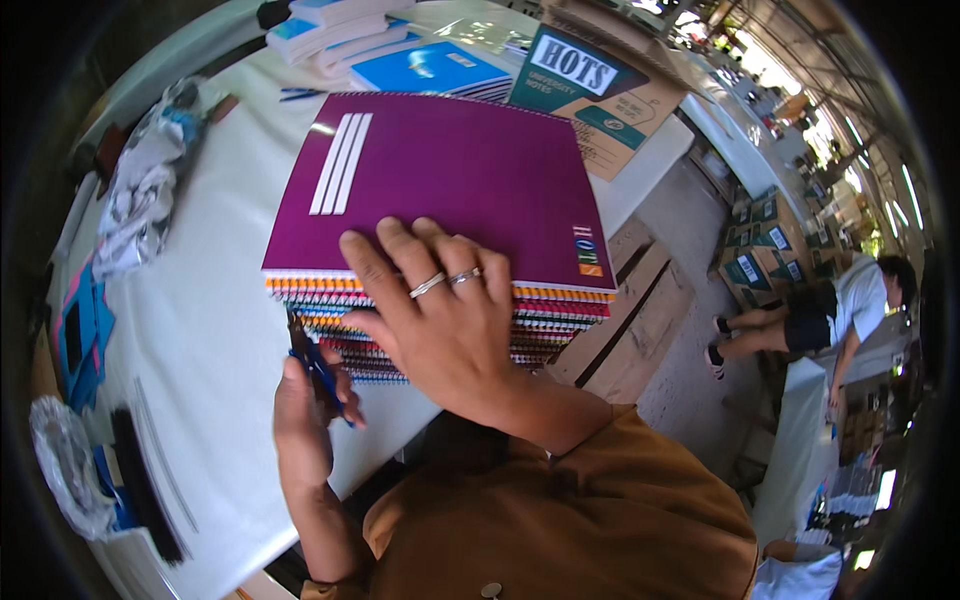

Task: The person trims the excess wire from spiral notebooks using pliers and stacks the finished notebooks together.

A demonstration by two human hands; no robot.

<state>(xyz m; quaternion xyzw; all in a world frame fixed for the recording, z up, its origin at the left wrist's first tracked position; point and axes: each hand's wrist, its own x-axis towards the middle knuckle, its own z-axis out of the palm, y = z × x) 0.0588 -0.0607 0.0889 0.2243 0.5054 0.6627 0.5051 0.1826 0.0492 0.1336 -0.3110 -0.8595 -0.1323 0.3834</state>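
Note:
A tall stack of spiral notebooks (pixel 560 325) stands at the table's edge in front of me, its many-coloured wire bindings facing my body. The top notebook (pixel 460 160) has a purple cover with white stripes. My right hand (pixel 445 300), with two rings on it, lies with fingers spread on the near part of that cover. In my left hand (pixel 303 430) are small pliers (pixel 320 372) with blue handles, gripped below the stack's near left corner. Their dark jaws point up at the ends of the bindings; whether they touch wire I cannot tell.
Blue notebooks (pixel 430 68) and an open cardboard box (pixel 600 90) stand behind the stack on the white table (pixel 215 300). Crumpled plastic (pixel 150 190) and black wire strips (pixel 145 480) lie left. A wooden pallet (pixel 635 310), stacked cartons (pixel 765 250) and a bending person (pixel 850 300) are right.

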